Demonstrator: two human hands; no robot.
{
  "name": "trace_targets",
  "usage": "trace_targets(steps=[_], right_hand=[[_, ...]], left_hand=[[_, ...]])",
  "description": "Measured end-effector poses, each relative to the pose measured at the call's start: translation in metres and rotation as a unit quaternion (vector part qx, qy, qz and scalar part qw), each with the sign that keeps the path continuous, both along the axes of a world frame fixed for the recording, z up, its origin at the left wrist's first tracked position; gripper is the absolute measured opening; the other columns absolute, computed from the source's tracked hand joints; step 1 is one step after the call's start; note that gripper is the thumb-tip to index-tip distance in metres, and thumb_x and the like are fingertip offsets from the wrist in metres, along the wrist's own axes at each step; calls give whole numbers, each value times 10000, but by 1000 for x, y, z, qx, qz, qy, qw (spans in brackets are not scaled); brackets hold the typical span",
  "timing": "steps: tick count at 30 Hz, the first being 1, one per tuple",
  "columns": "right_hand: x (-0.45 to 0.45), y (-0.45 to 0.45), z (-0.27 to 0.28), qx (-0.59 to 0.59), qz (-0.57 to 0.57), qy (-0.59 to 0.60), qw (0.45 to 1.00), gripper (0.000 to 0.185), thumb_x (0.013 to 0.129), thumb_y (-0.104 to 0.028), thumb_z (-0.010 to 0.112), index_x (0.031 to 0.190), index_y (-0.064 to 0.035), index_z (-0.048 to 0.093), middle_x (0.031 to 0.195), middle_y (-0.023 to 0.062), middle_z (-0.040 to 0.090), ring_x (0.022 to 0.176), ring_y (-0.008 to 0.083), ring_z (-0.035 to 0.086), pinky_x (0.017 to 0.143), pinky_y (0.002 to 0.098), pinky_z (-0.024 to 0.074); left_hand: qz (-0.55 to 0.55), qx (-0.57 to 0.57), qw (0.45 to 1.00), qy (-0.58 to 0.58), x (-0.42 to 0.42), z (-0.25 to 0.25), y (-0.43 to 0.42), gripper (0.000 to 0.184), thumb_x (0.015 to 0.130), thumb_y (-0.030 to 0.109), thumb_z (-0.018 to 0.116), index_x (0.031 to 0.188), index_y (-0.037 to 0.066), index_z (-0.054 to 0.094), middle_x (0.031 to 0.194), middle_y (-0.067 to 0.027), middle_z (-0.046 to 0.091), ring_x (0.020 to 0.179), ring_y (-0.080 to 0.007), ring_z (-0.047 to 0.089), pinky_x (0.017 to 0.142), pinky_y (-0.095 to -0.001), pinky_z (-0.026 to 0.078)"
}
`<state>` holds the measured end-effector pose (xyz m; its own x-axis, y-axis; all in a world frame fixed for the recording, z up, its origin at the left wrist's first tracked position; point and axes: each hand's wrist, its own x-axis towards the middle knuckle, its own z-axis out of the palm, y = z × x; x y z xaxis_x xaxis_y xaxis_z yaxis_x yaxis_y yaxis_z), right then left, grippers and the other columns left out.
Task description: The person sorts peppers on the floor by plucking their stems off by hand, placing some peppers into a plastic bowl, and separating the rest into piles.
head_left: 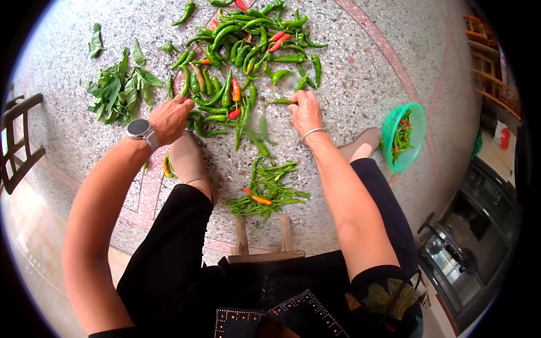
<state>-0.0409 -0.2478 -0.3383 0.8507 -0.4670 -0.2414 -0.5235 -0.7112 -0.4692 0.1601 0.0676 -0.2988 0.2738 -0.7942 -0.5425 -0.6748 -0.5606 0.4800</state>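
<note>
A heap of green and red chili peppers [242,53] is spread on the speckled floor in front of me. My right hand [307,114], with a bracelet at the wrist, pinches a green chili pepper [280,102] that points left from the fingertips. At the heap's left edge is my left hand [169,119], wearing a watch [138,128]. Its fingers are curled together, and what they hold, if anything, is hidden. Between my feet lies a smaller pile of thin green pieces [267,188] with a few orange ones.
Green leaves [121,90] lie in a pile to the left. A green plastic basket [417,138] with chilies inside stands by my right foot. Below me is a wooden stool [265,257]. A dark chair [22,141] is at the far left, and wooden furniture [490,62] at the right.
</note>
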Motion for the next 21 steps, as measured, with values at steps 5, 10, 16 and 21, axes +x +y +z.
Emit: trace_targets(steps=[5, 10, 16, 21], right_hand=[[-7, -13, 10, 265, -131, 39, 955, 174, 855, -123, 672, 975, -19, 599, 867, 113, 616, 741, 215, 597, 654, 368, 500], [-21, 16, 37, 398, -218, 134, 881, 141, 857, -103, 628, 931, -6, 557, 818, 78, 590, 725, 154, 588, 632, 325, 495], [-28, 89, 4, 130, -57, 4, 990, 340, 734, -137, 767, 926, -40, 503, 803, 127, 584, 733, 301, 590, 691, 404, 485], [-14, 94, 7, 108, -55, 49, 991, 460, 711, -93, 786, 1056, -33, 489, 816, 154, 603, 777, 358, 631, 701, 422, 505]], left_hand=[[101, 31, 993, -44, -24, -1, -28, 588, 768, 91, 683, 1269, -17, 395, 1055, -245, 513, 970, -420, 553, 820, -481, 472], [94, -12, 988, -122, -59, -20, -31, 465, 799, -22, 548, 1225, -20, 364, 1021, -248, 566, 978, -416, 597, 807, -478, 528], [135, -8, 988, -75, -66, -10, -49, 402, 766, 7, 577, 1120, -25, 389, 963, -279, 574, 918, -461, 582, 775, -521, 496], [244, -113, 958, 101, -82, -11, -84, 433, 780, 1, 613, 1148, -4, 386, 943, -307, 579, 892, -481, 596, 774, -523, 499]])
